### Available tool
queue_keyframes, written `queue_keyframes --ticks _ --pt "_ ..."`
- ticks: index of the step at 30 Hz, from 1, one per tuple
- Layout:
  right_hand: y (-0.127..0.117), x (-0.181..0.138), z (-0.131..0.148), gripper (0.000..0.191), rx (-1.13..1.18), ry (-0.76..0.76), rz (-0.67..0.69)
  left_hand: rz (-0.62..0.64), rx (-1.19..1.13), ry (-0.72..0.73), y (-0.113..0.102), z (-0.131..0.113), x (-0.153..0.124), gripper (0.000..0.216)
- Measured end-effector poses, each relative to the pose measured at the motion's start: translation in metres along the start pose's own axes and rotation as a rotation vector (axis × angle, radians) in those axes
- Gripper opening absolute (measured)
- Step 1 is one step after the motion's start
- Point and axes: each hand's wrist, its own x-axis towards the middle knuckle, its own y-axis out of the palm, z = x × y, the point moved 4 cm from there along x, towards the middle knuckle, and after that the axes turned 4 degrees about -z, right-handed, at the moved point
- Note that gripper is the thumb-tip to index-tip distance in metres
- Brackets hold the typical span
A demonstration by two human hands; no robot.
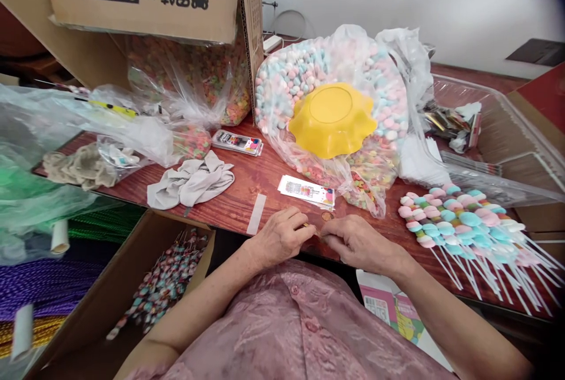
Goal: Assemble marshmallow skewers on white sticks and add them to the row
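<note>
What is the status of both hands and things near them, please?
Left hand and right hand close together; anything pinched too small to tell. White printed paper cards just beyond. Yellow wavy-edged bowl farther back, not blocking hands.

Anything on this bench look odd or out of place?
Yes, mildly: the yellow bowl sits upside down, base up, on the bagged candies, which looks odd for a container. The grey cloth lies crumpled. No obvious spill.

Yellow bowl point(332, 124); pink, blue and white marshmallows point(470, 219); red-brown wood-grained table point(242, 203); dusty-pink shirt point(265, 327), seemingly leaf-patterned
</note>
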Motion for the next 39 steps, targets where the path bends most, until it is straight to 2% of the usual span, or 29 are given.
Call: queue_keyframes --ticks 4,8,11,13,17,20,23,26,30,39 --pt "0.003 0.0 0.005 0.021 -0.158 -0.089 -0.038 -0.003 -0.015 -0.001 0.002 0.001 0.0 0.025" --pt "0.005 -0.005 0.002 0.019 -0.277 -0.069 -0.221 -0.086 -0.024 -0.012 0.001 0.002 0.001 0.024" --pt "0.006 -0.011 -0.005 0.018 -0.192 -0.012 -0.414 -0.155 -0.026 -0.011 -0.001 0.0 0.003 0.023" --pt "0.009 -0.014 -0.01 0.019 -0.087 0.038 -0.529 -0.148 -0.03 -0.009 0.0 -0.002 0.004 0.024" --pt "0.013 -0.021 -0.016 0.018 0.094 0.198 -0.662 -0.127 -0.043 0.005 0.006 -0.007 0.005 0.026" --pt "0.01 -0.025 -0.017 0.019 0.223 0.231 -0.629 -0.163 -0.062 0.018 0.008 -0.009 0.005 0.025" --pt "0.0 -0.031 -0.014 0.016 0.227 0.139 -0.535 -0.183 -0.082 0.022 0.009 -0.008 0.006 0.025" --pt "-0.008 -0.037 -0.014 0.018 0.1 0.031 -0.451 -0.188 -0.092 0.022 0.009 -0.007 0.007 0.025" --pt "-0.01 -0.039 -0.015 0.018 -0.097 -0.039 -0.358 -0.174 -0.086 0.015 0.009 -0.007 0.01 0.027" --pt "-0.013 -0.027 -0.01 0.017 -0.35 -0.129 -0.286 -0.152 -0.073 -0.002 0.005 -0.008 0.016 0.026"
